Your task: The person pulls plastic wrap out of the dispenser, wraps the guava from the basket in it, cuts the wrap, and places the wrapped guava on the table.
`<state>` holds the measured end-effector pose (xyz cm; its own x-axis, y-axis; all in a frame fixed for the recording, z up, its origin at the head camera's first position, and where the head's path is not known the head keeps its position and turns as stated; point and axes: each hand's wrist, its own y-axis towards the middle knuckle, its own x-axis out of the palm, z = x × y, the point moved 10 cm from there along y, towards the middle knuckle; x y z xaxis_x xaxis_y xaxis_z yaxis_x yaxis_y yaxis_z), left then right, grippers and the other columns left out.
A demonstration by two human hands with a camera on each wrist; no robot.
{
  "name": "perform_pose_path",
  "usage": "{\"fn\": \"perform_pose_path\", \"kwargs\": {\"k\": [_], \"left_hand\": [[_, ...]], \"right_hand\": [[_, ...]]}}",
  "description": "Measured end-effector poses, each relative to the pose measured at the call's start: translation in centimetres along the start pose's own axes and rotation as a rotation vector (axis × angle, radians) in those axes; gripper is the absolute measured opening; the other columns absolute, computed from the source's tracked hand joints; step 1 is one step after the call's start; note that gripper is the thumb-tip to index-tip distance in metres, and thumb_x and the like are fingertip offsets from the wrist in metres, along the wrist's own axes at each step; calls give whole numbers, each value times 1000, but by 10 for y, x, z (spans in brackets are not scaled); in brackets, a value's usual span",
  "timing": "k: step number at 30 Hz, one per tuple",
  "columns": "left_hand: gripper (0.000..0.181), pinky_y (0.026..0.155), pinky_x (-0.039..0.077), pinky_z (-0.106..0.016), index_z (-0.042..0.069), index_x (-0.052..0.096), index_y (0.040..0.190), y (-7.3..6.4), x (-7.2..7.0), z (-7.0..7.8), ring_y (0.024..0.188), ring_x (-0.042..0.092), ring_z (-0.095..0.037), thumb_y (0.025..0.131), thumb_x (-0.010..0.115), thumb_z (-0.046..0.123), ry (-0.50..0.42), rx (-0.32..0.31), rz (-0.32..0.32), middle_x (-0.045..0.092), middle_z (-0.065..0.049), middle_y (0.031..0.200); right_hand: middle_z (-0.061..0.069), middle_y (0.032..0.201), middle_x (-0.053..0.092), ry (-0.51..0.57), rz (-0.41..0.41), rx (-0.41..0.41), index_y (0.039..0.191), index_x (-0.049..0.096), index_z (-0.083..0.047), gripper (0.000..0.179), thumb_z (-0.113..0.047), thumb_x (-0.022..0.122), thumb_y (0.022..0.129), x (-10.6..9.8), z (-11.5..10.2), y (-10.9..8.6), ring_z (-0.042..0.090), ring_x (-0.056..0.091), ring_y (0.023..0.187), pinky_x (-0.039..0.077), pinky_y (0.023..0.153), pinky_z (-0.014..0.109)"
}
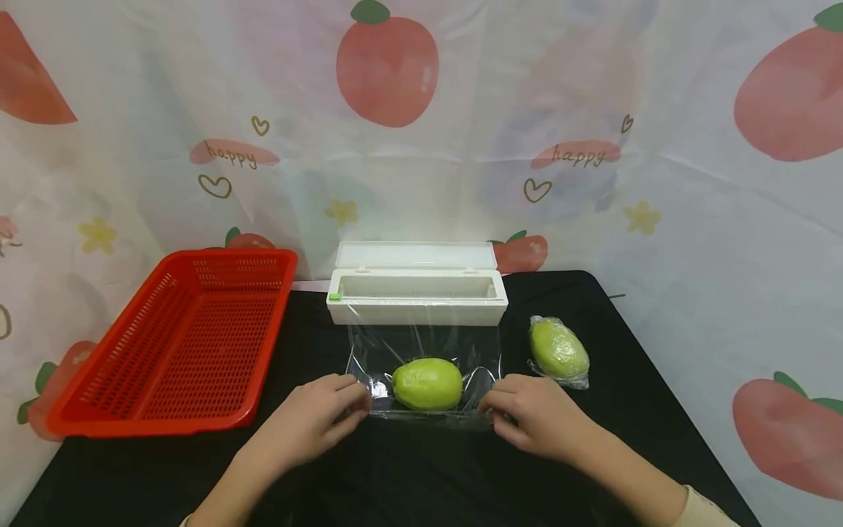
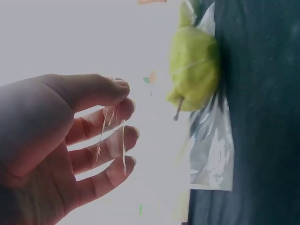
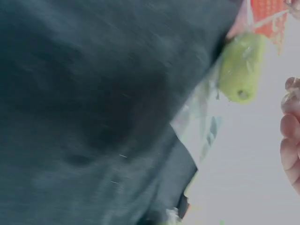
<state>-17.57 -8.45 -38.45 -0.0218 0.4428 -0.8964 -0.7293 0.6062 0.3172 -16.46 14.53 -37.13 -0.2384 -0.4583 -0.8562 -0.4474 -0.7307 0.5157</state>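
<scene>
A green pear lies on its side on a sheet of clear cling film. The film runs back to the front of a white dispenser box whose lid stands raised. My left hand pinches the film's near left corner; in the left wrist view, a bit of film shows between thumb and fingers of that hand. With my right hand I pinch the near right corner. Only its fingertips show at the right edge of the right wrist view. The pear sits between both hands, untouched.
A red plastic basket stands on the left of the black table. Right of the film lies another pear wrapped in film. Behind the table hangs a fruit-patterned cloth.
</scene>
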Motion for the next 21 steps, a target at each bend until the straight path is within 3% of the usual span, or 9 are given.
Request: {"fn": "perform_pose_path", "kwargs": {"k": [4,8,15,21], "left_hand": [[16,68,52,-21,26,67,94,10,-8,-7,76,53,-1,86,79,18,18,3,43,62,17,88],[14,69,51,-22,26,68,98,22,-6,-21,77,54,-2,89,76,20,1,-57,28,62,16,88],[16,63,48,-22,22,66,104,39,6,-46,73,55,-4,91,73,16,-62,-146,70,63,12,87],[13,62,46,-22,24,67,99,45,23,-60,71,52,-5,92,71,14,-116,-191,80,59,13,86]], "right_hand": [[-16,81,58,-49,35,39,83,68,-25,18,-8,71,75,-7,16,13,1,55,71,47,58,21],[-15,80,61,-51,21,161,82,69,-24,14,-10,69,80,-1,38,23,2,55,69,47,58,23],[-18,71,60,82,-51,485,84,72,-23,11,-13,66,83,29,83,24,-3,49,61,44,57,22],[-15,70,64,204,-134,610,85,74,-18,12,-13,63,85,59,103,22,0,53,60,46,59,25]]}}
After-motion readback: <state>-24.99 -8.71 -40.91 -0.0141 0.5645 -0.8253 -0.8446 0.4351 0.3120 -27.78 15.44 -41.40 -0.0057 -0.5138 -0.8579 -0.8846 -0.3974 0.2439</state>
